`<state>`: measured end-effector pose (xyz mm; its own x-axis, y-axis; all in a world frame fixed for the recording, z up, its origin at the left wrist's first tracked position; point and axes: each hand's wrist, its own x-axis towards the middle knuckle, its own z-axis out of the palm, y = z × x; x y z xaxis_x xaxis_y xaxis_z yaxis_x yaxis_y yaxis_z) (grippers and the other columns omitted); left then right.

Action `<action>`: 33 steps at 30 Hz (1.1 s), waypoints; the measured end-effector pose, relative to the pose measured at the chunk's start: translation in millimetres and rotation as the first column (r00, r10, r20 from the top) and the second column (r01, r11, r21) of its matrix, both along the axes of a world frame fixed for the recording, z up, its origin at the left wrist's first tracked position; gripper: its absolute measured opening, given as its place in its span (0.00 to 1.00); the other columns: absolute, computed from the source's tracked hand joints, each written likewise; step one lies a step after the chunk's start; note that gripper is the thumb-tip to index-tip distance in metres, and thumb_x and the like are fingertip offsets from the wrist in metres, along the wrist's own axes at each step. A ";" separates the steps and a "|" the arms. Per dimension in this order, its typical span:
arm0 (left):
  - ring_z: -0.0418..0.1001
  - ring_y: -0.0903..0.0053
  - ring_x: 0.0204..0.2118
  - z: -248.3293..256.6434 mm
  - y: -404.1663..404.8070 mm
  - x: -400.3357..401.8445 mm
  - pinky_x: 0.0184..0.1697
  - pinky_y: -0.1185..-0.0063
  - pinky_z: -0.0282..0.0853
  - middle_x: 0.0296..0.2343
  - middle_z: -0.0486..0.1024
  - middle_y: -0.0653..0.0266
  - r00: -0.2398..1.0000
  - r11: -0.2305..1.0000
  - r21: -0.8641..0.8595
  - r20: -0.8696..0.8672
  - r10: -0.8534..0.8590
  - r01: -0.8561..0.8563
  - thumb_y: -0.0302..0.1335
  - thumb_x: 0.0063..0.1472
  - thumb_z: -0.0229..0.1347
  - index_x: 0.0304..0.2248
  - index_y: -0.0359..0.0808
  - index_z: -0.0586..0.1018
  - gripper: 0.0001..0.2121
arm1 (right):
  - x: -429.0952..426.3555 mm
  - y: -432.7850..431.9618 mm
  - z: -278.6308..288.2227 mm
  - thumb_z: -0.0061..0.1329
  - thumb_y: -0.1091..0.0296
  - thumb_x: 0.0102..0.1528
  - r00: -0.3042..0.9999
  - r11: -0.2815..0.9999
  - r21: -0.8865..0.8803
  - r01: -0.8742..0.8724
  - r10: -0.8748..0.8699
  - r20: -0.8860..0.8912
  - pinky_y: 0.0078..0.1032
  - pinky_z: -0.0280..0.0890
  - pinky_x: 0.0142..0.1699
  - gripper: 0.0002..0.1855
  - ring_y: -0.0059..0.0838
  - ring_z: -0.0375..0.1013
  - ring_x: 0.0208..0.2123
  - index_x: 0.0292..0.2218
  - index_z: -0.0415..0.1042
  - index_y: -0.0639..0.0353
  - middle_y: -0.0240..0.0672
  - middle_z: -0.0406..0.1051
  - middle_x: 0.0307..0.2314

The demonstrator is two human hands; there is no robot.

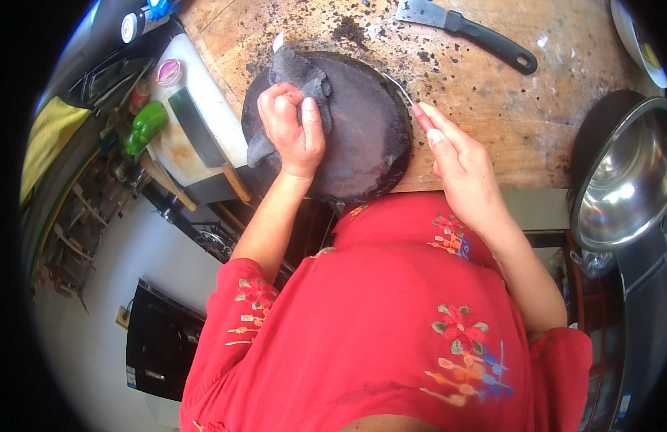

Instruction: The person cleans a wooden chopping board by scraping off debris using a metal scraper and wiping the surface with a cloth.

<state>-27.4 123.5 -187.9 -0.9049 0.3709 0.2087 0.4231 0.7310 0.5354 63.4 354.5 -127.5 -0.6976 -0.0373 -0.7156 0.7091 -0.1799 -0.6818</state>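
Note:
A blackened round pan (360,135) lies at the table's near edge, its flat, dark face up and its rim crusted. My left hand (294,127) grips a grey cloth (298,67) bunched over the pan's left side. Between the thumb and fingers of my right hand (463,156) is a thin metal scraping tool (422,116) with a reddish handle. Its slim shaft reaches to the pan's upper right rim; whether the tip touches it I cannot tell.
Black flakes (349,31) litter the wooden table (506,119). A scraper with a black handle (490,40) lies beyond the pan. On the left, a white cutting board (220,119) holds a cleaver (196,127) and a cut onion (169,73), near a green pepper (146,127). At right stands a steel bowl (630,178).

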 end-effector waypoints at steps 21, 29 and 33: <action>0.64 0.62 0.36 1.5 0.9 0.1 0.42 0.70 0.59 0.32 0.67 0.54 1.000 1.000 -0.011 0.004 -0.011 0.011 0.23 0.52 0.52 0.30 0.32 0.69 0.06 | 1.4 5.6 28.5 0.33 0.65 0.62 0.986 0.987 -0.153 0.046 -0.019 0.168 0.09 0.51 0.20 0.25 0.08 0.52 0.18 0.59 0.53 0.62 0.31 0.61 0.55; 0.64 0.62 0.37 4.2 2.8 -0.4 0.44 0.71 0.59 0.33 0.66 0.53 1.000 1.000 -0.017 0.017 -0.026 0.026 0.23 0.54 0.50 0.32 0.31 0.69 0.06 | 4.7 7.4 7.0 0.34 0.67 0.62 0.998 0.997 0.029 -0.068 0.069 -0.004 0.21 0.55 0.50 0.22 0.27 0.62 0.46 0.54 0.58 0.70 0.42 0.67 0.49; 0.65 0.61 0.37 2.8 2.9 -0.8 0.43 0.69 0.59 0.33 0.68 0.54 1.000 1.000 -0.022 -0.007 -0.002 0.002 0.24 0.51 0.53 0.34 0.33 0.71 0.10 | -1.2 8.2 -9.2 0.36 0.68 0.61 0.992 0.990 0.084 -0.113 0.117 -0.045 0.24 0.56 0.57 0.22 0.33 0.66 0.52 0.53 0.60 0.71 0.44 0.68 0.48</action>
<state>-28.2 126.4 -185.1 -0.9025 0.3775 0.2071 0.4286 0.7414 0.5163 62.3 362.7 -136.7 -0.7265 -0.0625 -0.6844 0.6870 -0.0424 -0.7254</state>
